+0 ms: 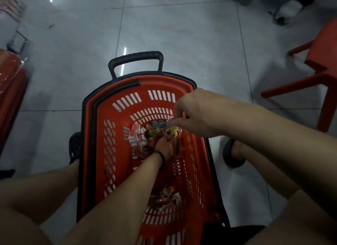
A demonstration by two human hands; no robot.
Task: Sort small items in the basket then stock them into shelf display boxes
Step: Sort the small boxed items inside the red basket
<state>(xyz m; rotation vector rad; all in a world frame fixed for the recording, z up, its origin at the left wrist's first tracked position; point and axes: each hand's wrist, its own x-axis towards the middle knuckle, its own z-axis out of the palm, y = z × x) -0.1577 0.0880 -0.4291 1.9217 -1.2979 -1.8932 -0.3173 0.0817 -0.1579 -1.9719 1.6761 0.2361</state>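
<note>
Head view: basket (91,117) lengthwise away, handle (135,56) far; right fingers (182,124) tight on pink packet (171,120), left fingers (166,139) unclear.

Red basket (91,117) with black handle (135,57) is set on tiled floor (164,25), between the person's legs. A pale pink packet (171,121) is pinched by the right hand (197,113) over the basket's far end. The left hand (164,146), black wristband (161,156) worn, is sunk into a pile of small items (140,135); fingers hidden. A second heap (167,197) is seen nearer. Red stool (321,62) at right.
</note>
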